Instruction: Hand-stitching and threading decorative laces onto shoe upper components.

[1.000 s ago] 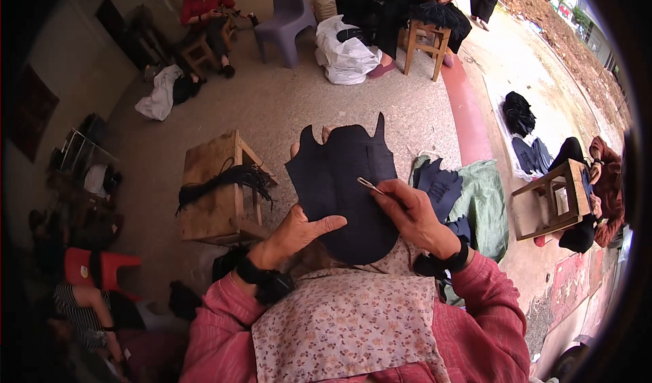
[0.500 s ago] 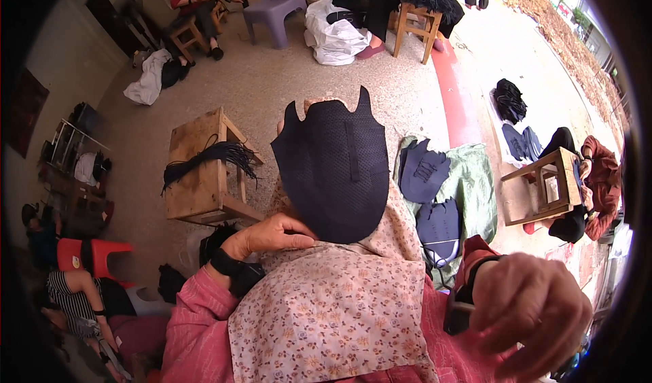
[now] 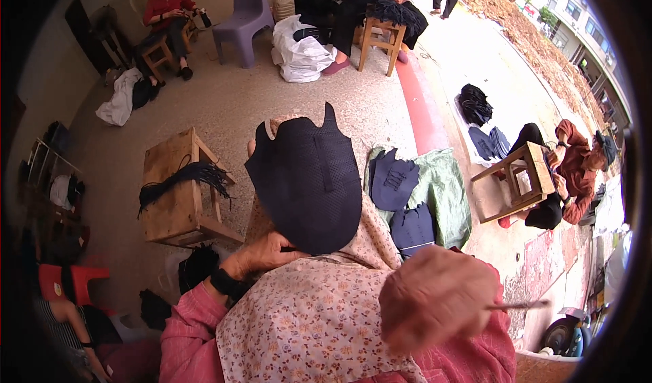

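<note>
A dark navy mesh fabric piece, probably a shoe upper, lies over my lap, its rounded end toward me and pointed tips away. My left hand grips its near left edge, the thumb at the rim and the other fingers partly hidden underneath. Raised to the right of the piece and apart from it, my right hand is closed and blurred by motion. A thin stick-like tool juts from it toward the right; its kind is unclear. A floral apron covers my lap.
At left a wooden stool carries a bundle of black laces. Similar navy pieces lie on a green sack at right. Beyond them a person works at a wooden stool. Others sit farther back near a purple chair.
My right hand has swung left and inward, and the thin tool now shows in it. My left hand stays at the fabric edge. The whole view has shifted a little.
</note>
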`<state>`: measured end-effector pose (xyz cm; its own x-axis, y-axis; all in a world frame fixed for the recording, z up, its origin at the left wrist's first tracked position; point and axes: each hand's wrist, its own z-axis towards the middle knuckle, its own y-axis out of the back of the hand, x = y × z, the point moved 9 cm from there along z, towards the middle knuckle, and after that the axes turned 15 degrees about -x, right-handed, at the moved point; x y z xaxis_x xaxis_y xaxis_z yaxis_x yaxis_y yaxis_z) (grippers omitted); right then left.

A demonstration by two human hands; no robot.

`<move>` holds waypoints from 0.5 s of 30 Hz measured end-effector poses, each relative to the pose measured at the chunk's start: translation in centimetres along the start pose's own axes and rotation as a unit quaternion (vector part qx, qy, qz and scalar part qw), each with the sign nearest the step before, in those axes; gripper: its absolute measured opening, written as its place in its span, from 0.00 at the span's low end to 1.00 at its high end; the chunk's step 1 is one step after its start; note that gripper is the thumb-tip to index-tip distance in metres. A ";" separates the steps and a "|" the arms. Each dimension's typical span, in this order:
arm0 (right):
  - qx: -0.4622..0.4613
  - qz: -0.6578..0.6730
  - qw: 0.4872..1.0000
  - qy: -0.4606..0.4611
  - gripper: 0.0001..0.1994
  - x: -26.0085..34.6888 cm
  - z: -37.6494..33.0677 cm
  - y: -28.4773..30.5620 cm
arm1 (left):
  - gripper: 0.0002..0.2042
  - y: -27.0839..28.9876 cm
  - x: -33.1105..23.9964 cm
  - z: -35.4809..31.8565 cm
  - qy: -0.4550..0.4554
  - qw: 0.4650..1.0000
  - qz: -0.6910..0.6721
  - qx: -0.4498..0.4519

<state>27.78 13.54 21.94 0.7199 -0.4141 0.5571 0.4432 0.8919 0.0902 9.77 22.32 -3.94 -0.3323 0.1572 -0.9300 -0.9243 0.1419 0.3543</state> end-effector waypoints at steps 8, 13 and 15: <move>0.244 -0.403 0.880 -0.058 0.11 -20.1 -4.4 5.8 | 0.16 3.8 1.4 -4.2 -0.070 0.963 -0.042 -0.255; 0.270 -0.307 0.910 -0.063 0.09 -25.6 -5.9 0.4 | 0.19 3.6 3.9 -10.3 -0.010 0.925 -0.102 -0.366; 0.261 -0.299 0.915 -0.067 0.09 -26.1 -6.6 1.0 | 0.20 2.8 3.8 -10.4 0.010 0.916 -0.145 -0.374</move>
<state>12.94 24.04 1.99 0.3442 -0.8619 0.3724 0.3958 0.4929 0.7748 3.91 13.13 -7.54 -0.0496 0.1995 -0.9786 -0.8414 -0.5362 -0.0666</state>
